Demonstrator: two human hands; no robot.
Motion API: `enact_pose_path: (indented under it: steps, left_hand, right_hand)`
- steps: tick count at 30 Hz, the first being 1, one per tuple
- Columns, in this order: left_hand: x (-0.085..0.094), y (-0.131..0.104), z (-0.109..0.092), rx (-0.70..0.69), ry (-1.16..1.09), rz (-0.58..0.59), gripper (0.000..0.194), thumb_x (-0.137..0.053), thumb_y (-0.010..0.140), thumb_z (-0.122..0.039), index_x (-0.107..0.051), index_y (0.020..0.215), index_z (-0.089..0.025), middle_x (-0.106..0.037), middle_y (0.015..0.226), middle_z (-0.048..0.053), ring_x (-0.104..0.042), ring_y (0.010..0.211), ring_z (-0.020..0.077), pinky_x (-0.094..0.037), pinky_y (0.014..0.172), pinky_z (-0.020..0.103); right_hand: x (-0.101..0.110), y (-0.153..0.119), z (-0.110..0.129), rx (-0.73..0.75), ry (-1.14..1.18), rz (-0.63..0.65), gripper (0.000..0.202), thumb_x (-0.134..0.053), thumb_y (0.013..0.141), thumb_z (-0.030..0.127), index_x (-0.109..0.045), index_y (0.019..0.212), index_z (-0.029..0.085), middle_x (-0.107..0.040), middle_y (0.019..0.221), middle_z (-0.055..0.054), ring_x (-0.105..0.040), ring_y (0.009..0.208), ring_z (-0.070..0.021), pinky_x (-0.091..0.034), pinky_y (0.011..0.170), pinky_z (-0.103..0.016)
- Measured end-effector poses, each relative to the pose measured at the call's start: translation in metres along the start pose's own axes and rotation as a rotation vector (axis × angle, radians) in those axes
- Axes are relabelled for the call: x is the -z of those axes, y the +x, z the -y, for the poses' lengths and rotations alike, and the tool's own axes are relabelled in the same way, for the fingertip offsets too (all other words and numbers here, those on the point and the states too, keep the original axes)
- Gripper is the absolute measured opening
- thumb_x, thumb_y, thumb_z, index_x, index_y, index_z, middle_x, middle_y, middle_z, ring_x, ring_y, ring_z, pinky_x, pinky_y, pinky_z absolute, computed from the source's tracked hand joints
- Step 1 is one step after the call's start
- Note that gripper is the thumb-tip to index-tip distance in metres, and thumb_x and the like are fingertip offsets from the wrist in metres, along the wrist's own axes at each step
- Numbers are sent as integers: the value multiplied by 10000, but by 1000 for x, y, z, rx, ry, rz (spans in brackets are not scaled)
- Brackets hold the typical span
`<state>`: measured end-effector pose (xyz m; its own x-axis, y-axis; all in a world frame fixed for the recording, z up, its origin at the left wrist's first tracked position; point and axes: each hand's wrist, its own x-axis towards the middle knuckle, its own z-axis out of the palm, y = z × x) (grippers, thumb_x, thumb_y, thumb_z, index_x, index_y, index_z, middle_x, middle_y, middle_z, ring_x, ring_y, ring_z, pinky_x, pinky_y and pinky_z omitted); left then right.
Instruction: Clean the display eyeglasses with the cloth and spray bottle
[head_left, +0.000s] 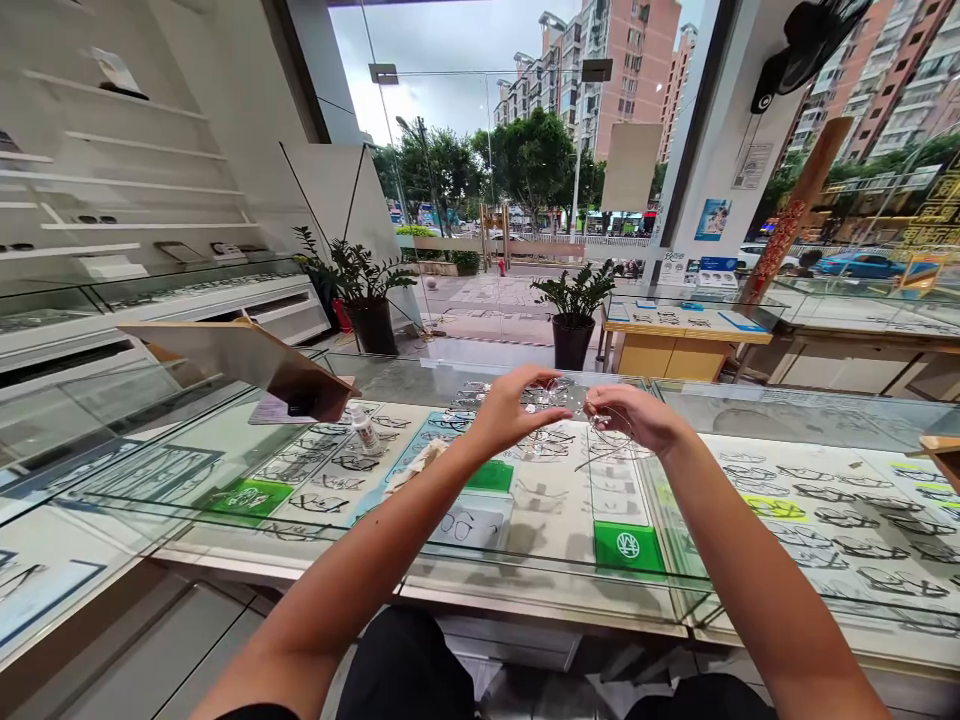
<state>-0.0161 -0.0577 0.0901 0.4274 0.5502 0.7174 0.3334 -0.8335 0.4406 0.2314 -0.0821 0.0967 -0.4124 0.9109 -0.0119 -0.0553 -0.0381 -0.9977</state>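
Above the glass display counter (525, 578), my right hand (630, 412) is closed in a pinch on a pair of thin-rimmed eyeglasses (613, 438). One slim temple of these glasses points down and to the left. My left hand (514, 405) is just left of them, thumb and fingers apart in a C shape, with nothing visibly gripped. Behind its fingers, more clear-lensed frames (471, 392) make the outline of the held pair hard to separate. A crumpled cloth (416, 467) and a small white spray bottle (365, 430) stand left of my left forearm.
Rows of eyeglasses (847, 492) fill the case on the right. Green cards (628, 547) lie inside the counter. A tilted wooden-backed mirror or board (247, 362) rises at the left. Two potted plants (572, 335) stand beyond the counter, before glass doors.
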Motion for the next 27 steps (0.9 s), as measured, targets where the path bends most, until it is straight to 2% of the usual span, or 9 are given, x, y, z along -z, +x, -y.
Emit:
enact_pose_path:
  steps: [3,6,9,12,15,17,22,27]
  left_hand:
    - [-7,-3,0,36,-75,-82,528,-879,785,-528,-737,1174,-201,-779,1049,72,-755,924,207,-641,863,368]
    - [-14,-5,2,56,-139,-177,528,-871,799,-520,-736,1195,-198,-770,1084,79,-768,949,199,-672,836,345]
    - [-19,-5,10,76,-158,-286,512,-862,814,-511,-740,1203,-201,-767,1089,77,-767,953,194,-690,844,354]
    - [-20,2,20,99,-140,-389,503,-854,826,-504,-739,1215,-207,-761,1089,80,-759,979,204,-698,842,373]
    - [-13,20,24,56,-108,-478,501,-865,818,-492,-734,1217,-218,-751,1090,79,-749,1004,208,-697,848,378]
    - [-5,36,19,-25,-87,-531,507,-877,809,-481,-729,1223,-229,-742,1094,75,-740,1007,201,-693,849,365]
    - [14,70,-4,-199,-47,-635,517,-869,823,-468,-710,1255,-234,-722,1105,69,-725,999,185,-682,844,332]
    - [21,75,-16,-194,-5,-682,513,-883,813,-444,-715,1245,-226,-708,1095,63,-711,976,181,-676,791,301]
  right_hand:
    - [1,-1,6,29,-25,-34,246,-814,740,395,-687,721,185,-603,796,-13,-500,745,-140,-375,659,-288]
    - [3,-4,11,116,-75,-96,303,-765,803,488,-739,837,188,-655,855,-40,-551,798,-167,-403,708,-306]
    - [5,-7,8,275,-196,-278,394,-658,887,581,-747,1014,219,-702,1006,-59,-607,925,-208,-447,801,-345]
    - [3,-5,-1,471,-335,-510,461,-669,879,595,-693,1189,253,-692,1234,-88,-631,1087,-256,-491,922,-422]
    - [-5,1,-1,605,-514,-651,657,-770,813,579,-604,1370,274,-667,1319,-118,-635,1165,-301,-510,996,-500]
    - [-13,4,11,696,-636,-704,701,-796,807,570,-578,1409,285,-684,1293,-118,-647,1163,-312,-520,1006,-524]
    - [-31,6,51,936,-799,-880,578,-763,875,548,-605,1357,270,-712,1180,-96,-672,1111,-295,-549,969,-512]
    - [-43,10,62,1015,-757,-963,537,-731,919,514,-590,1375,270,-706,1179,-91,-681,1094,-281,-568,932,-486]
